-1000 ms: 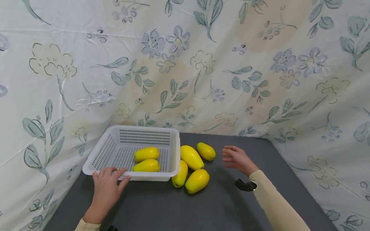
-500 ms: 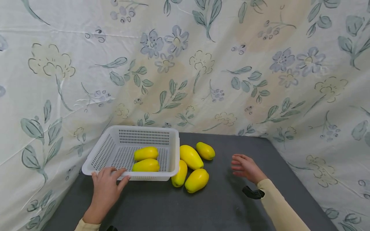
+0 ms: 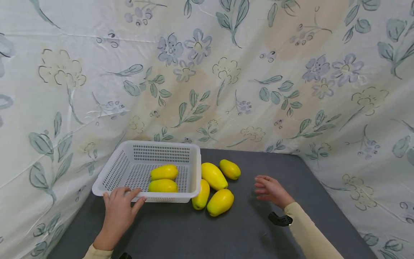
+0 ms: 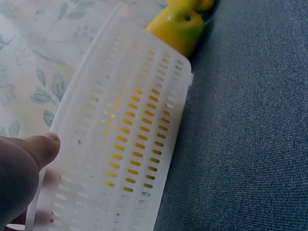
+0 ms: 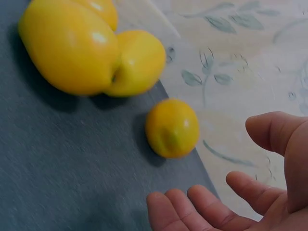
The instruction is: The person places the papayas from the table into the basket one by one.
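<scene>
My left hand [image 3: 119, 212] grips the near rim of a white perforated plastic basket [image 3: 129, 144]. In the left wrist view the thumb [image 4: 45, 147] lies over the rim, and fingertips show dimly through the wall. Inside the basket lie two smooth yellow oblong fruits, a rear one [image 3: 164, 172] and a front one [image 3: 163, 186]; they look like papayas or mangoes. My right hand [image 3: 273, 190] hovers right of the loose fruits, fingers loosely extended and holding nothing. In the right wrist view, a single yellow fruit [image 5: 172, 129] sits nearest its fingers.
Several similar yellow fruits, among them a large one [image 3: 214, 176] and a front one [image 3: 220, 203], cluster right of the basket. All rest on a dark grey tabletop [image 3: 181, 233]. Floral cloth [image 3: 226, 90] hangs behind and along both sides.
My right hand has shifted right, away from the fruits, then slightly back left and down. The left hand stays on the basket rim. The basket and the loose fruits keep their places.
</scene>
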`<state>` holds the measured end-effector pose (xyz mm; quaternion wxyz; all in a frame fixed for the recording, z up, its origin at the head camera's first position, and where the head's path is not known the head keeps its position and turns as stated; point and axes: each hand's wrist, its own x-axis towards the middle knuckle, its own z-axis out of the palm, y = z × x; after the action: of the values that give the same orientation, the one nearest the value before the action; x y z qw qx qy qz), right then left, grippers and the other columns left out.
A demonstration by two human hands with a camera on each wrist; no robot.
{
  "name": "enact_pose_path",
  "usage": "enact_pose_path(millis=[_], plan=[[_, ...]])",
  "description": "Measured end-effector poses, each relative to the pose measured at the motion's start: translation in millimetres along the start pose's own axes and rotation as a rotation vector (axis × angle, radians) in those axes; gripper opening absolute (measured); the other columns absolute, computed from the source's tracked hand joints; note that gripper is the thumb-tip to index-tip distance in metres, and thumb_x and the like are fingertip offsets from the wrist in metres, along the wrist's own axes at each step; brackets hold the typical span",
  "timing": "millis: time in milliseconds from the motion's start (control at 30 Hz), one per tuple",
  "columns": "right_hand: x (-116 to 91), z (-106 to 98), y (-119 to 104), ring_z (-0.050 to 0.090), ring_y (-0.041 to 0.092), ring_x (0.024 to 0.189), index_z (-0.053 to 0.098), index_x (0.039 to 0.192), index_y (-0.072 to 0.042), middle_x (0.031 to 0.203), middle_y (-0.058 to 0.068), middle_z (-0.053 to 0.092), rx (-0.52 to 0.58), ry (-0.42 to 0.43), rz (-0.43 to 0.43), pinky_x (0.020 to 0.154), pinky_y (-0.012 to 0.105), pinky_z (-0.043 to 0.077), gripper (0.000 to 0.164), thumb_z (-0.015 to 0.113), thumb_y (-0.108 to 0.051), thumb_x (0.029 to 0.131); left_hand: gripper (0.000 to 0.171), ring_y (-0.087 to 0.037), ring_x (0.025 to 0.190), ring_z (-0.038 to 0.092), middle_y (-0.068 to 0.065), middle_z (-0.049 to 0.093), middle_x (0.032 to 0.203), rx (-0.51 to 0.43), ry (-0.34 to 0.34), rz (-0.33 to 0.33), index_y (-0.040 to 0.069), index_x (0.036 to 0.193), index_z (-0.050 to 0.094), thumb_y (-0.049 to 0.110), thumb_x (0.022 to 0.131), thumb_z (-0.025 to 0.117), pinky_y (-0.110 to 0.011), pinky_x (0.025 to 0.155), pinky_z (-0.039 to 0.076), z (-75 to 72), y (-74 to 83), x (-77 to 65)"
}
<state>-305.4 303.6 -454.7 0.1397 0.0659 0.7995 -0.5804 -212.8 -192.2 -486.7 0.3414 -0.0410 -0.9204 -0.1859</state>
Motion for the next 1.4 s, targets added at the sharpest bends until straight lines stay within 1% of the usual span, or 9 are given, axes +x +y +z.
enact_pose_path(millis=[167, 367, 533, 633, 733, 900, 1100, 1233, 1400], plan=[[-3, 20, 0, 0.059, 0.046, 0.126, 0.037, 0.151, 0.001, 0.152, 0.035, 0.041, -0.028, -0.027, 0.000, 0.094, 0.052, 0.056, 0.063, 0.053, -0.040, 0.105, 0.037, -0.048, 0.100, 0.055, -0.025, 0.064, 0.099, 0.000, 0.010, 0.014, 0.002, 0.104, 0.077, 0.022, 0.075, 0.090, -0.072, 0.091, 0.027, -1.1, -0.4, 1.5], [-8, 54, 4, 0.067, 0.033, 0.109, 0.045, 0.146, 0.000, 0.140, 0.030, 0.054, -0.071, -0.076, 0.007, 0.087, 0.051, 0.059, 0.059, 0.060, -0.037, 0.102, 0.036, -0.049, 0.103, 0.055, -0.025, 0.064, 0.101, -0.004, -0.002, 0.007, 0.003, 0.104, 0.077, 0.023, 0.076, 0.089, -0.072, 0.091, 0.027, -2.6, 0.1, 2.3], [-10, 85, 1, 0.067, 0.030, 0.102, 0.044, 0.148, -0.001, 0.133, 0.023, 0.058, -0.105, -0.097, 0.037, 0.081, 0.051, 0.059, 0.070, 0.067, -0.044, 0.097, 0.037, -0.049, 0.101, 0.056, -0.026, 0.065, 0.100, 0.000, 0.013, 0.017, 0.002, 0.104, 0.078, 0.023, 0.075, 0.090, -0.070, 0.088, 0.028, -2.4, -1.2, 2.7], [-9, 98, -1, 0.065, 0.032, 0.101, 0.040, 0.151, -0.001, 0.134, 0.024, 0.055, -0.130, -0.072, 0.036, 0.077, 0.051, 0.060, 0.082, 0.072, -0.050, 0.092, 0.036, -0.048, 0.099, 0.057, -0.025, 0.066, 0.098, -0.009, 0.021, 0.025, 0.003, 0.102, 0.078, 0.023, 0.075, 0.089, -0.069, 0.085, 0.029, -1.1, -1.5, 2.3], [-7, 107, -1, 0.063, 0.035, 0.101, 0.039, 0.151, -0.001, 0.136, 0.027, 0.052, -0.134, -0.046, 0.024, 0.075, 0.051, 0.060, 0.087, 0.075, -0.050, 0.089, 0.035, -0.048, 0.099, 0.057, -0.025, 0.066, 0.098, -0.018, 0.013, 0.029, 0.003, 0.102, 0.078, 0.023, 0.075, 0.089, -0.071, 0.085, 0.029, 0.7, -0.9, 1.1], [-4, 111, 2, 0.061, 0.037, 0.102, 0.037, 0.150, 0.001, 0.138, 0.029, 0.049, -0.115, -0.018, 0.017, 0.074, 0.051, 0.060, 0.087, 0.076, -0.047, 0.089, 0.034, -0.048, 0.100, 0.057, -0.024, 0.066, 0.098, -0.028, 0.001, 0.024, 0.004, 0.102, 0.078, 0.023, 0.076, 0.089, -0.073, 0.088, 0.029, 3.2, -0.1, -2.0], [-6, 108, 6, 0.066, 0.035, 0.101, 0.040, 0.141, 0.002, 0.132, 0.028, 0.053, -0.058, -0.026, 0.020, 0.076, 0.051, 0.060, 0.078, 0.075, -0.045, 0.090, 0.035, -0.048, 0.100, 0.057, -0.025, 0.066, 0.099, -0.017, 0.013, 0.020, 0.004, 0.102, 0.078, 0.023, 0.075, 0.090, -0.069, 0.086, 0.029, 2.3, 0.6, -3.0], [-8, 99, 9, 0.068, 0.032, 0.097, 0.041, 0.138, 0.002, 0.126, 0.027, 0.057, -0.006, -0.025, 0.018, 0.078, 0.051, 0.061, 0.072, 0.074, -0.042, 0.092, 0.036, -0.048, 0.101, 0.057, -0.025, 0.065, 0.100, -0.014, 0.007, 0.016, 0.004, 0.103, 0.078, 0.022, 0.075, 0.090, -0.069, 0.088, 0.028, 0.5, 1.7, -2.2], [-7, 78, 10, 0.070, 0.031, 0.097, 0.038, 0.144, 0.002, 0.130, 0.029, 0.056, 0.023, 0.020, 0.025, 0.080, 0.050, 0.061, 0.076, 0.073, -0.041, 0.093, 0.036, -0.048, 0.101, 0.056, -0.025, 0.065, 0.100, -0.003, 0.005, 0.014, 0.003, 0.104, 0.078, 0.022, 0.075, 0.090, -0.071, 0.091, 0.027, -1.5, 1.2, -1.0]])
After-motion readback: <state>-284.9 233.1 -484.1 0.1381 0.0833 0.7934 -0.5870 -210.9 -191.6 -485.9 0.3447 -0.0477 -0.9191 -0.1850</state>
